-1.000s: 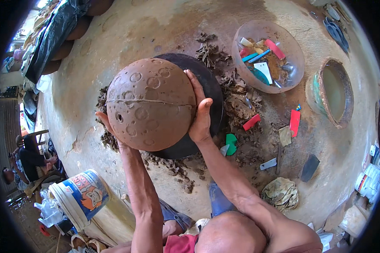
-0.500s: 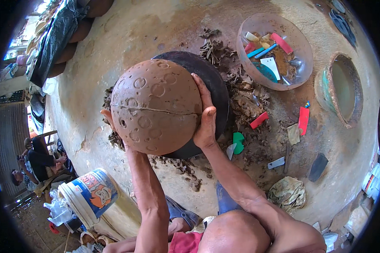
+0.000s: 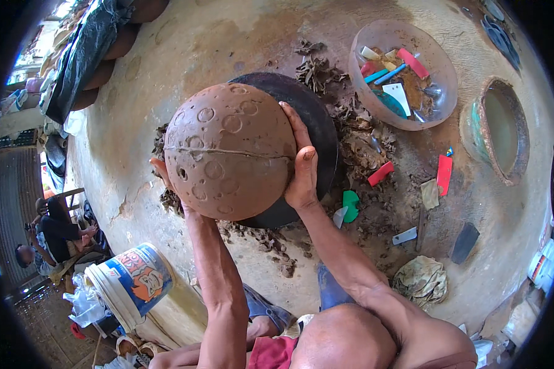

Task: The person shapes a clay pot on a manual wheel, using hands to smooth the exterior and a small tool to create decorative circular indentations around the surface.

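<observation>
A round brown clay ball (image 3: 234, 178) fills the middle of the head view. Ring marks and small pits dot its surface, and a raised seam with a crack runs across it. My left hand (image 3: 160, 172) cups its left side; most of those fingers are hidden behind the clay. On the right side my right hand (image 3: 302, 172) presses against it, thumb and fingers showing. Behind the ball, a black round disc or shallow basin (image 3: 317, 141) shows at the right; whether the ball touches it I cannot tell.
Clay scraps (image 3: 357, 141) lie around the black disc. A clear bowl (image 3: 446, 98) holds scrapers and water; right of it stands a pot (image 3: 471, 132) of cloudy liquid. Red strips (image 3: 444, 175), a green piece (image 3: 351, 206), a cloth (image 3: 420, 280) and a bucket (image 3: 181, 295) are nearer. A person (image 3: 58, 234) sits far left.
The clay ball has turned slightly in my hands, its seam and ring marks shifting upward. Both hands keep their hold on its sides.
</observation>
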A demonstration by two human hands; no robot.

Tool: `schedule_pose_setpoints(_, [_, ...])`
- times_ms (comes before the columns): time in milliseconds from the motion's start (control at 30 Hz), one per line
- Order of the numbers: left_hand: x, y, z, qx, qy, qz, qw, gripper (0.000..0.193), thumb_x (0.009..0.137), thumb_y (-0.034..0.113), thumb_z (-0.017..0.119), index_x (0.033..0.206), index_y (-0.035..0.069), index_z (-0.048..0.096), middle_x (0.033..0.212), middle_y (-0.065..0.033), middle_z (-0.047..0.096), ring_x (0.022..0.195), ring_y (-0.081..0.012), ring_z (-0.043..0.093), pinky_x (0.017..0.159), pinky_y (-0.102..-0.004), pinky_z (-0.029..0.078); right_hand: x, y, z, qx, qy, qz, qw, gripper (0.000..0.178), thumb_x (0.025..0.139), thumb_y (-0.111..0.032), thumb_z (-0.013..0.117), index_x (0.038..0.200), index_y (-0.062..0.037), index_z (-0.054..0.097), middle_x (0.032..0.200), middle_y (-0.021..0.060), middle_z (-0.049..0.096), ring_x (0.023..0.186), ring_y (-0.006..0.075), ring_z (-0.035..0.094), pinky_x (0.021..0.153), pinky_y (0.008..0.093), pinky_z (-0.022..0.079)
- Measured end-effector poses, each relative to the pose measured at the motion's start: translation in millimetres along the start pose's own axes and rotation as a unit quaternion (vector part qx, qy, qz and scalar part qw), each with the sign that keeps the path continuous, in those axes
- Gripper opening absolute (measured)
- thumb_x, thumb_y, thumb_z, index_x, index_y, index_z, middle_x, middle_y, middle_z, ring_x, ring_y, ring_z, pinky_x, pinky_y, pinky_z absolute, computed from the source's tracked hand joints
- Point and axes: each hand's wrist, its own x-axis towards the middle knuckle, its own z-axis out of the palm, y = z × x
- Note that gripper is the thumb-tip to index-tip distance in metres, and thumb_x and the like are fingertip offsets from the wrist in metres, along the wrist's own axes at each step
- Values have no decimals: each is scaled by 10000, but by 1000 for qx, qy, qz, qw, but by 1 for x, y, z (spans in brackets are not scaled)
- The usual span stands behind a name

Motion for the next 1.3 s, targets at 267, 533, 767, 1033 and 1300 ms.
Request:
schedule_pose_setpoints(267, [-12, -4, 7, 18, -9, -54, 998, 1085, 993, 925, 446, 1664, 74, 483, 1670, -174, 532, 1459, -394, 552, 1215, -609, 466, 2, -1, -10, -1, -19, 3, 1000, 1183, 1004, -930, 361, 1750, -14, 311, 1779, 142, 378, 1636, 260, 355, 1346, 451, 266])
schedule_pose_setpoints(533, [-21, 22, -27, 125, 16, 155, 980, 872, 1142, 705, 411, 1752, 90, 310, 1716, -250, 444, 1559, -397, 481, 1276, -611, 414, -13, -70, -90, -138, 166, -36, 976, 380, 1149, -344, 629, 1296, 4, 663, 1120, 102, 738, 1039, 172, 712, 939, 340, 566])
schedule_pose_setpoints(767, [-84, 43, -1, 337, -24, 257, 905, 833, 1166, 639, 408, 1786, 123, 203, 1767, -263, 357, 1629, -425, 374, 1335, -617, 278, -91, -96, -187, -447, 212, 27, 869, 196, 1092, -133, 724, 955, 3, 687, 721, 13, 602, 670, 65, 516, 620, 292, 436])
schedule_pose_setpoints(1033, [-64, 65, -34, 296, 131, 186, 928, 792, 1142, 698, 422, 1778, 257, 259, 1769, -159, 387, 1579, -416, 445, 1311, -583, 321, -123, -98, -170, -575, -7, -17, 818, 191, 915, -26, 784, 1106, -33, 770, 1001, 125, 718, 862, 336, 749, 765, 452, 613])
schedule_pose_setpoints(1300, [-76, 133, -60, 536, -19, 60, 842, 772, 1151, 600, 527, 1791, 250, 276, 1778, -125, 388, 1575, -356, 454, 1261, -507, 383, -131, -79, -143, -652, -147, 38, 743, 289, 827, -111, 835, 1105, -66, 767, 1148, 110, 619, 1082, 348, 635, 896, 474, 586])
